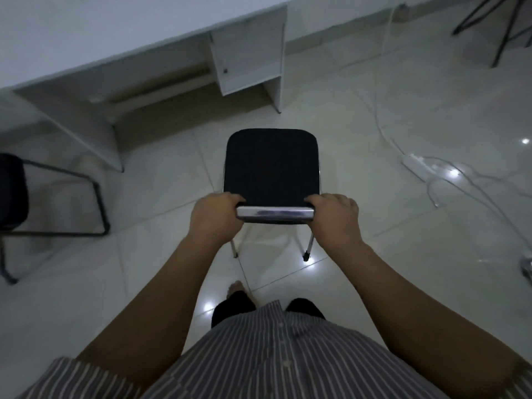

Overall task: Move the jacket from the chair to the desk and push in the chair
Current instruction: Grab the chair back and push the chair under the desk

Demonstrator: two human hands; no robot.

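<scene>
Left hand is curled round the left end of the chair's metal top rail, right hand curled round the right end, both closed on it with fingers over the front edge. From the head view I see the chair from above and behind: black padded seat, chrome back rail, two chrome rear legs on the tiled floor. Seat is bare. Chair stands out on the floor, apart from the worktop, seat front pointing toward the knee gap left of the worktop's side cabinet. The visible stretch of worktop is plain white; I can't see the jacket anywhere in frame, and the surface runs off the top and left edges, so I can't tell where it lies. A second black chair with a dark sled frame sits at far left, near the worktop's left leg. White power strip with cables lies on the floor to the right, well apart from the chair. Dark tripod legs at top right. My striped shirt fills the bottom edge.
</scene>
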